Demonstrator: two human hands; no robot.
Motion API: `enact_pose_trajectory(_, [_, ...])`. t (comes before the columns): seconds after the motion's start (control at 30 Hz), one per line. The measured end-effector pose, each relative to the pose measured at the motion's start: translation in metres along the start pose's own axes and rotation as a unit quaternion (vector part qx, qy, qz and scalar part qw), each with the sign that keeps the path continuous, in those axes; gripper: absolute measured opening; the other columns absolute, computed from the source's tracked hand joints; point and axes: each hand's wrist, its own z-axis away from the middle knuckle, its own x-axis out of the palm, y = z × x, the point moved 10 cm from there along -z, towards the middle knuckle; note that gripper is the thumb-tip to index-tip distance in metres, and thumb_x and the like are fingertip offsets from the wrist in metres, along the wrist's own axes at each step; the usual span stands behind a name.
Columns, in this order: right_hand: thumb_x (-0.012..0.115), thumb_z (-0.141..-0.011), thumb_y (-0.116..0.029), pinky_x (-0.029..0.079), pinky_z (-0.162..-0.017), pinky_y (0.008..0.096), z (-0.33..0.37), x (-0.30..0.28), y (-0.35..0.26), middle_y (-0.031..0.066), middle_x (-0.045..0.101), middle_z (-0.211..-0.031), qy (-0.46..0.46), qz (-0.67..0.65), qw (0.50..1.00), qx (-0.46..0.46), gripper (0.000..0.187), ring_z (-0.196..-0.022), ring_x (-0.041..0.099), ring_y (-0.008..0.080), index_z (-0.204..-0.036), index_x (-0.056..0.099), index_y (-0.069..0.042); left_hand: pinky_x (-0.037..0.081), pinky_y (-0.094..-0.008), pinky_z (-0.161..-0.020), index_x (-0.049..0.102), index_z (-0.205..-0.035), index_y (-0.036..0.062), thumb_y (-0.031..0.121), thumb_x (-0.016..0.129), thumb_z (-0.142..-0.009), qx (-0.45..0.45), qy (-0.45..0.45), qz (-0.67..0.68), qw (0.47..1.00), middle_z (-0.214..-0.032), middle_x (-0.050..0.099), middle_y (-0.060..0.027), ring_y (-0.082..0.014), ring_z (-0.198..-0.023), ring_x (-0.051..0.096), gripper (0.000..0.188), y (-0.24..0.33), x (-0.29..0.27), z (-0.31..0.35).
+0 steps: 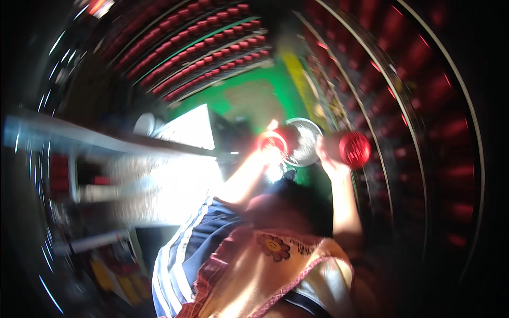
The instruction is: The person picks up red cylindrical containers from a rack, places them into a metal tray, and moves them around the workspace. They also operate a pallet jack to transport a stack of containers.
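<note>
My right hand [332,165] is closed around a red cylinder [355,150], whose round end shows at its right. In front of me, my left hand [265,157] grips another red cylinder [273,141], and strong light and blur wash out its fingers. Between the two hands is a round, silvery container [306,142] with a pale rim. Its contents cannot be made out. I cannot tell whether either cylinder touches the container.
Racks of red cylinders [201,47] stand at the far left, and a tall rack [408,106] curves along my right. A glaring white surface [185,175] lies to the left, crossed by a blurred bar [95,136]. The floor [254,95] is green with worn patches.
</note>
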Motion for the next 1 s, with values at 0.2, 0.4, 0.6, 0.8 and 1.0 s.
enact_pose_trajectory(0.2, [0.055, -0.092, -0.034, 0.049, -0.097, 0.059, 0.094, -0.057, 0.039, 0.0234, 0.047, -0.138, -0.065, -0.022, 0.978, 0.196, 0.059, -0.129, 0.041, 0.043, -0.136, 0.044, 0.004, 0.057, -0.0417, -0.085, 0.059, -0.127, 0.0041, 0.042, 0.066, -0.086, 0.055, 0.092, -0.162, 0.981, -0.117, 0.063, -0.0182, -0.033, -0.103, 0.061, 0.056, -0.043, -0.02, 0.175])
enact_pose_trajectory(0.4, [0.065, -0.087, -0.049, 0.044, -0.098, 0.0652, 0.163, -0.124, 0.051, 0.0239, 0.043, -0.144, 0.051, -0.025, 0.967, 0.247, 0.065, -0.132, 0.038, 0.0472, -0.137, 0.051, -0.01, 0.054, -0.0383, -0.089, 0.06, -0.127, 0.0041, 0.037, 0.07, -0.086, 0.219, 0.22, -0.323, 0.894, -0.116, 0.064, -0.0141, -0.0269, -0.102, 0.063, 0.053, 0.023, -0.035, 0.358])
enact_pose_trajectory(0.6, [0.047, -0.096, -0.046, 0.055, -0.087, 0.0525, 0.172, -0.113, 0.106, 0.0229, 0.064, -0.115, 0.075, 0.377, 0.918, 0.099, 0.042, -0.101, 0.062, 0.0413, -0.128, 0.058, -0.021, 0.051, -0.0318, -0.091, 0.067, -0.122, 0.0042, 0.025, 0.078, -0.081, 0.466, 0.505, -0.402, 0.605, -0.113, 0.068, -0.008, -0.017, -0.103, 0.062, 0.048, 0.181, -0.084, 0.576])
enact_pose_trajectory(0.8, [0.051, -0.096, -0.041, 0.05, -0.097, 0.042, 0.139, -0.082, 0.276, 0.0065, 0.061, -0.12, 0.078, 0.537, 0.84, 0.0, 0.046, -0.111, 0.059, 0.0268, -0.133, 0.052, -0.013, 0.05, -0.0357, -0.092, 0.072, -0.115, 0.0199, 0.032, 0.082, -0.073, 0.517, 0.667, -0.469, 0.262, -0.11, 0.064, -0.0134, -0.0277, -0.097, 0.064, 0.046, 0.339, -0.162, 0.664])
enact_pose_trajectory(1.0, [0.066, -0.086, -0.016, 0.047, -0.098, 0.0353, 0.069, 0.014, 0.488, 0.0103, 0.057, -0.124, -0.111, 0.722, 0.671, -0.128, 0.052, -0.111, 0.057, 0.0225, -0.134, 0.051, -0.002, 0.046, -0.0409, -0.099, 0.073, -0.113, 0.0298, 0.027, 0.08, -0.071, 0.459, 0.685, -0.475, 0.306, -0.135, 0.052, -0.0081, -0.0344, -0.115, 0.05, 0.042, 0.436, -0.296, 0.629])
